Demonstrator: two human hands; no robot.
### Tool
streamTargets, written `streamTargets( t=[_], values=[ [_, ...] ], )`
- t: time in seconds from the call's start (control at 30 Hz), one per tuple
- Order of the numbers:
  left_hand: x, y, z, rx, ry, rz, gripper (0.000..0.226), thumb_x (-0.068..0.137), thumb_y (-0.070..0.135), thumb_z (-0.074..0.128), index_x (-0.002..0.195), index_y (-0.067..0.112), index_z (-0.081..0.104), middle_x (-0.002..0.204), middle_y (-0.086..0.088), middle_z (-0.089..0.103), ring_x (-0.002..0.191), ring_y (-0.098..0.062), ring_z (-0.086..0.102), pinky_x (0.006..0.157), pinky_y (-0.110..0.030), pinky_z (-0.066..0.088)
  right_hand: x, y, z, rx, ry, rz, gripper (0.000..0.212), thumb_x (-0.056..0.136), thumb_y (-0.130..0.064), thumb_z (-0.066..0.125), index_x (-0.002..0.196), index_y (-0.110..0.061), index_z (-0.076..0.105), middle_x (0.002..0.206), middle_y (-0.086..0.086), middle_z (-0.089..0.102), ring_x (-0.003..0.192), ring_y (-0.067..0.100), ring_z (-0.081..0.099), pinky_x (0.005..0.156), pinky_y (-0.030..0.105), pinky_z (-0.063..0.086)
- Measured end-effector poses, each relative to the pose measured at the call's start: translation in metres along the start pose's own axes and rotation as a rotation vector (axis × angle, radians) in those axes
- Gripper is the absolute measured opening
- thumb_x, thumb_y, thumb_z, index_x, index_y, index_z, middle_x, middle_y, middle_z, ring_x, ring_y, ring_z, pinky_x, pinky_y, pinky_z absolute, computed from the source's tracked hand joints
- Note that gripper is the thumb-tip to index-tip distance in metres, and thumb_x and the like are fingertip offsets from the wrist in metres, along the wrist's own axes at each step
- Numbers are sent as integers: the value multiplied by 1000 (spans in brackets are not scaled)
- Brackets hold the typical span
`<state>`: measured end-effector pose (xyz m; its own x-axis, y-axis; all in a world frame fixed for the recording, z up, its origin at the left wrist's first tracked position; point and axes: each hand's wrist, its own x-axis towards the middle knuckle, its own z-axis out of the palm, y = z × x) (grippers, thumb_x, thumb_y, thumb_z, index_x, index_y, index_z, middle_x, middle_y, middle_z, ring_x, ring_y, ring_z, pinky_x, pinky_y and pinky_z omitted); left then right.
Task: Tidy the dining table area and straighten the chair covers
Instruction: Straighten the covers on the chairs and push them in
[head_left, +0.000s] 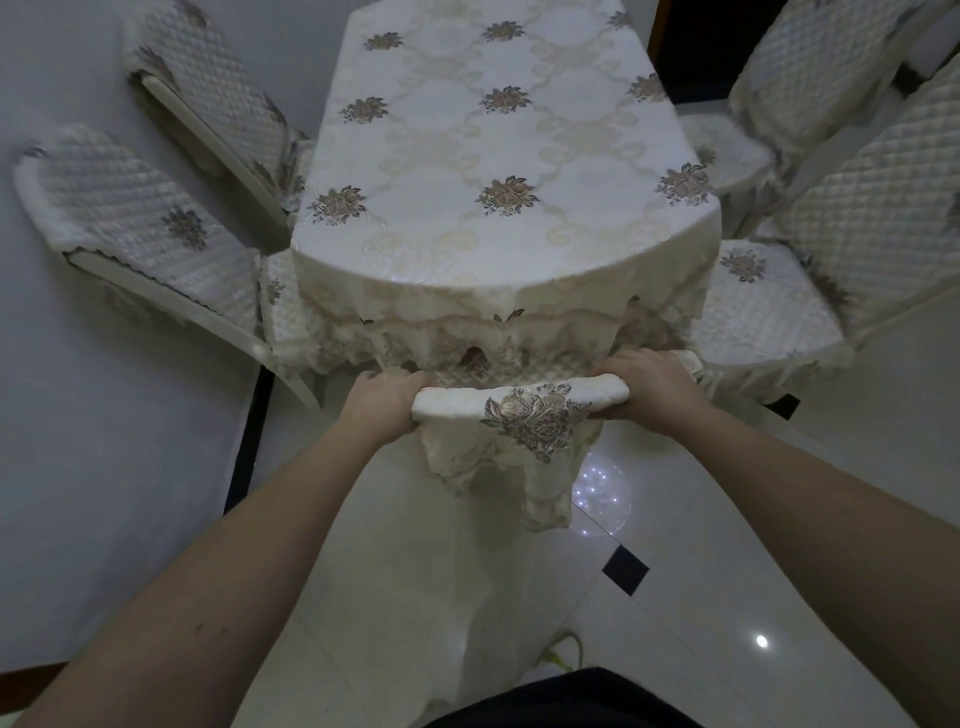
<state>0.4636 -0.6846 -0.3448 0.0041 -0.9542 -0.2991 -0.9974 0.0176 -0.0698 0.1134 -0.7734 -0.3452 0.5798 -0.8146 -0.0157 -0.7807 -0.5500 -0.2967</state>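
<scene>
A chair stands pushed in at the near end of the table, its back top wrapped in a cream cover (519, 415) with an embroidered brown flower and a lace flap hanging down. My left hand (384, 397) grips the cover's left end and my right hand (649, 387) grips its right end. The table (498, 156) wears a cream tablecloth with brown flower motifs and a lace skirt, and nothing lies on top.
Two quilted covered chairs (135, 218) lean at the table's left, close to the wall. Two more covered chairs (779, 301) stand at the right, seats facing the table. Glossy white floor tiles (727, 597) with black insets lie below me.
</scene>
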Motion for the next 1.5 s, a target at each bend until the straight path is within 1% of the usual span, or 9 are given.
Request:
streamTargets(
  t=[0.13,0.23,0.3,0.43,0.57,0.73,0.97,1.17,1.5],
  values=[
    [-18,14,-16,-159,19,174,78,69,50,71,138,35,38,135,8,49,125,-17,45,104,-41,34,3,0,-3,-3,-69,46,64,58,-63,78,113,-34,60,109,-4,60,102,26,57,85,40,41],
    [-36,42,-22,-212,157,306,80,75,70,57,143,35,33,141,8,46,130,-15,41,106,-39,32,-3,-7,-7,17,-108,94,100,56,-74,70,141,-34,35,141,0,43,130,27,38,108,49,25],
    [-34,55,-15,-190,241,287,78,76,76,49,141,36,35,139,9,48,129,-14,42,105,-39,33,-13,-21,-9,28,-106,26,109,56,-86,54,147,-36,21,147,-1,36,137,23,29,114,50,13],
    [-18,64,-3,-276,428,178,60,73,74,52,113,30,62,104,10,67,97,-14,63,80,-35,47,-16,-40,0,0,26,-33,94,64,-94,24,135,-37,45,130,-8,55,123,15,47,107,42,25],
    [-11,62,-2,-281,505,217,49,71,71,57,92,28,67,77,8,66,69,-17,63,55,-31,46,-5,-35,4,7,90,-49,87,60,-95,26,115,-36,60,115,-11,63,111,16,56,97,41,34],
    [-5,61,1,-284,583,227,41,66,60,74,85,24,68,69,5,64,60,-19,61,52,-28,39,-1,-33,5,6,116,-65,76,61,-90,35,107,-37,62,111,-13,63,109,15,55,98,42,34],
    [-3,61,-16,-316,322,155,47,74,66,61,103,29,64,90,7,68,80,-18,63,67,-35,48,9,-31,0,-44,-1,-23,80,56,-93,34,109,-38,59,112,-15,61,109,14,54,96,40,34],
    [-6,60,-33,-177,50,154,46,81,52,65,116,24,55,102,0,68,92,-24,63,69,-35,48,12,-39,-13,-83,-169,-6,54,70,-70,64,109,-31,58,104,-6,65,97,21,60,83,39,44],
    [-18,58,-46,78,51,293,37,88,45,59,117,22,56,101,-2,67,89,-25,62,64,-31,39,-7,-65,-24,-241,-205,7,50,80,-54,66,119,-23,56,103,3,65,97,25,61,76,35,47]
  ],
)
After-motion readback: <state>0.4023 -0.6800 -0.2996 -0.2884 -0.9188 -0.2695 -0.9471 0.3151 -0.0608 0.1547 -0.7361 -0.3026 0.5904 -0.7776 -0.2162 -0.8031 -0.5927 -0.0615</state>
